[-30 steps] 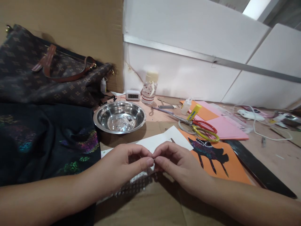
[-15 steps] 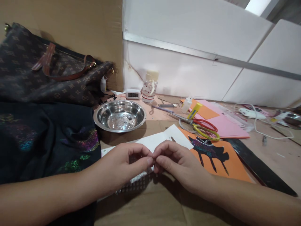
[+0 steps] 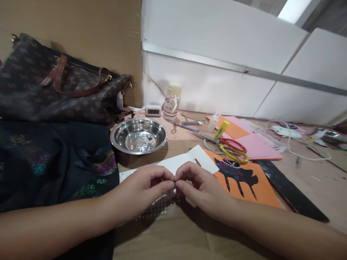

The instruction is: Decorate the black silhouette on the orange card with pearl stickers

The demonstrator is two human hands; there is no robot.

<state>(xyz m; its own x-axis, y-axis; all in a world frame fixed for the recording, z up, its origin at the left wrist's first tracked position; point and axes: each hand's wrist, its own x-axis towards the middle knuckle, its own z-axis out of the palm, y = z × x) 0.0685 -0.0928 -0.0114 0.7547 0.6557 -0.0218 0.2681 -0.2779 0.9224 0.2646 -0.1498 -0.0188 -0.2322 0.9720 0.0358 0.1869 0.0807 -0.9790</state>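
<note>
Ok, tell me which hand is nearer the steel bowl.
Left. The left hand lies just in front of the steel bowl; the right hand is farther right, beside the orange card.

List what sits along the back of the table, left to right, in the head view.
handbag → small clock → bottle → scissors → white corded tool

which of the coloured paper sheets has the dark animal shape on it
The orange sheet beside the right hand: it carries the dark figure. The pink sheets and farther orange sheet carry none.
</note>
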